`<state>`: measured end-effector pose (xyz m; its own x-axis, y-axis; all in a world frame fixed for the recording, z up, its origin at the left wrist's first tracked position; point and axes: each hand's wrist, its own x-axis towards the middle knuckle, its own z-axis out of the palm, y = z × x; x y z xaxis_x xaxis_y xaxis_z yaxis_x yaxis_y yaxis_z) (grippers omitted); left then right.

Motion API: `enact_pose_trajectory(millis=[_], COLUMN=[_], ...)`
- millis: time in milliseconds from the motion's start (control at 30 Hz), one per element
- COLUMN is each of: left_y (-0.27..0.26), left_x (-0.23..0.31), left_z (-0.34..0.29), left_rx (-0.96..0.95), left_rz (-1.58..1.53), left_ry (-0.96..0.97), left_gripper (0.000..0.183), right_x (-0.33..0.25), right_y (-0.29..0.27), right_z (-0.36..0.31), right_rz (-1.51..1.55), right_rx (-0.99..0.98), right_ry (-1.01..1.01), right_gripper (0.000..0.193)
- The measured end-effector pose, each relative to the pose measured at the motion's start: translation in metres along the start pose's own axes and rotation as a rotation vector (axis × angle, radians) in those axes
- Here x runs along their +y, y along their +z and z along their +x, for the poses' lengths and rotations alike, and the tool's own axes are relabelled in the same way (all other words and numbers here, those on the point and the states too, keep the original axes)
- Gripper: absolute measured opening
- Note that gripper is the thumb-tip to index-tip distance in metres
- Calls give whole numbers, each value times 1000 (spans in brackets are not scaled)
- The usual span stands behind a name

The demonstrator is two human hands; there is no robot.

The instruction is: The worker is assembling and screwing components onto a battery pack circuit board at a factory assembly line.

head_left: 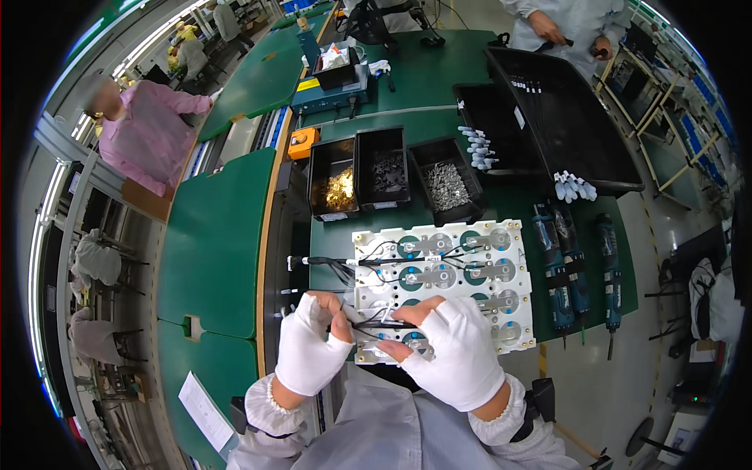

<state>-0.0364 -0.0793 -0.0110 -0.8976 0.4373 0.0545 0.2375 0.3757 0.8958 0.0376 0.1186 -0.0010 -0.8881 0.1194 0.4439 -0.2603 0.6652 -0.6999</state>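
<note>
Two hands meet over wiring at a green workbench (pixel 439 59), seen from where I follow at a distance through the head camera; the white cell-holder plate (pixel 523 294), set with round cells and metal strips, lies at the near edge, directly in front of the wearer's body. The left hand (pixel 313 341), in a white fingerless glove, curls at the plate's near-left edge, thumb and forefinger close together; I cannot tell whether they pinch anything. The right hand (pixel 450 348), gloved alike, reaches over the near rows with thumb and forefinger spread apart around a black cable (pixel 384 324); its forefinger is beside a slim white strip (pixel 386 311), perhaps a cable tie, and I cannot tell whether it is gripped. A second black cable bundle (pixel 329 261) runs across the plate farther off, its white connectors hanging past the left edge.

Beyond the plate stand bins of brass-coloured parts (pixel 341 190), black parts (pixel 388 172) and silver fasteners (pixel 448 186); to the right lie three power screwdrivers, the nearest by the plate (pixel 556 274) among them.

I judge the step in hand to be dressing or tying the near cable; the next move calls for steadying that cable with one hand and working the strip with the other, without tugging the thin leads.
</note>
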Motion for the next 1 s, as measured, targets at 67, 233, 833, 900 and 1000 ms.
enact_pose_trajectory(millis=[67, 233, 833, 900, 1000], left_y=[9, 10, 14, 11, 12], left_x=[-1, 4, 5, 2, -2], left_z=[1, 0, -4, -1, 8], left_rx=[87, 60, 293, 292, 298], left_rz=[-182, -95, -306, -277, -240], left_ry=[-64, 70, -88, -77, -84], left_gripper=[11, 12, 9, 10, 12], right_x=[-4, -6, -5, -3, -4], right_y=[7, 30, 28, 30, 38], right_z=[2, 8, -20, -22, -28], right_rz=[-66, 8, 75, 66, 0], right_rx=[22, 125, 86, 83, 67], right_ry=[26, -56, -213, -227, -234], right_gripper=[26, 18, 30, 31, 18])
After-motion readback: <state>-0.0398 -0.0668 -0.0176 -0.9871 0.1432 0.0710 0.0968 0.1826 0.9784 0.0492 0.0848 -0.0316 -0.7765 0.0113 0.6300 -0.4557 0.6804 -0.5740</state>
